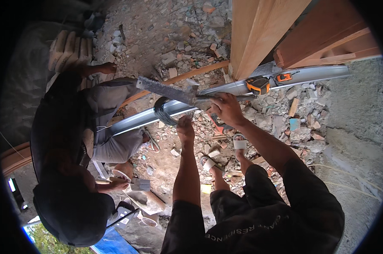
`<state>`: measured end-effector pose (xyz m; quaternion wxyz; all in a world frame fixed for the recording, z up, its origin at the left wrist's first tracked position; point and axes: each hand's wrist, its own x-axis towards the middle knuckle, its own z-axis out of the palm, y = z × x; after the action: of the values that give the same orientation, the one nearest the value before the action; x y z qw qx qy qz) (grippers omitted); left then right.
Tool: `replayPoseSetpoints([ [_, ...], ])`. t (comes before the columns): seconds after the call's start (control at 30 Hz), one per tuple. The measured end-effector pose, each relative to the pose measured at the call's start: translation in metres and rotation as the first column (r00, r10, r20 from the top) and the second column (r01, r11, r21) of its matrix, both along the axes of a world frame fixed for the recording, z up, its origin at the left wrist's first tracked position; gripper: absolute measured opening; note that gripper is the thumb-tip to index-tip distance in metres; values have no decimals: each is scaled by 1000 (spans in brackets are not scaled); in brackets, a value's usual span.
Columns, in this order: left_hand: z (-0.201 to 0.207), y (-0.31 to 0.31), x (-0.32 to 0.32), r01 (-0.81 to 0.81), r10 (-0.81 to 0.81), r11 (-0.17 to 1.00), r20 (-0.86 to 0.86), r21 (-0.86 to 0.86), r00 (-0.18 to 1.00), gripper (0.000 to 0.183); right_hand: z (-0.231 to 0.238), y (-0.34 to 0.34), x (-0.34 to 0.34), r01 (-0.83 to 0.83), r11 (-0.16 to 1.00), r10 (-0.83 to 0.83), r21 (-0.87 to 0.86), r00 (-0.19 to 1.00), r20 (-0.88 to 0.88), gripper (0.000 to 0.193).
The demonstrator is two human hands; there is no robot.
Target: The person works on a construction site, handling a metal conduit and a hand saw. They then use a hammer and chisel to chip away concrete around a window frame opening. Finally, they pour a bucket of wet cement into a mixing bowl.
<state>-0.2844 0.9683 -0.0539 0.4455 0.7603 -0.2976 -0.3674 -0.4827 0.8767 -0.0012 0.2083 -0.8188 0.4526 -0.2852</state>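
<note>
My right hand [227, 109] is closed around the dark handle of what looks like a hammer [193, 89], its metal head pointing left. Under it lies a saw [164, 90] with a toothed grey blade stretching left; an orange and black handle [218, 124] below my right hand seems to belong to it. My left hand [185, 129] is pinched shut just right of a coil of black wire [161, 112]. Thin grey pieces stick up by its fingertips, too small to name. The coil hangs around a long silver metal channel [136, 120].
A co-worker [68, 127] crouches at left, a trowel [140, 184] in one hand. Wooden beams [255, 38] stand at the top right. An orange and black tape measure [258, 85] and a smaller orange tool [283, 77] rest on the channel. Rubble [301, 131] covers the ground.
</note>
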Motion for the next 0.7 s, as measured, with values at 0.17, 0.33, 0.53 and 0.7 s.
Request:
replayPoseSetpoints([
  [0.17, 16, -57, 37, 130, -136, 990, 606, 54, 784, 24, -2, 91, -94, 23, 964, -40, 264, 997, 60, 19],
  [0.33, 33, -61, 27, 201, -295, 955, 623, 219, 724, 31, -5, 196, -193, 174, 830, -93, 530, 980, -176, 17],
  [0.53, 52, 66, -26, 213, -278, 957, 424, 195, 862, 36, 14, 226, -231, 247, 693, -17, 677, 945, -327, 23],
  [0.7, 92, 235, -71, 485, -535, 779, 17, 397, 845, 36, 48, 160, -182, -5, 687, 277, 727, 926, -255, 29],
])
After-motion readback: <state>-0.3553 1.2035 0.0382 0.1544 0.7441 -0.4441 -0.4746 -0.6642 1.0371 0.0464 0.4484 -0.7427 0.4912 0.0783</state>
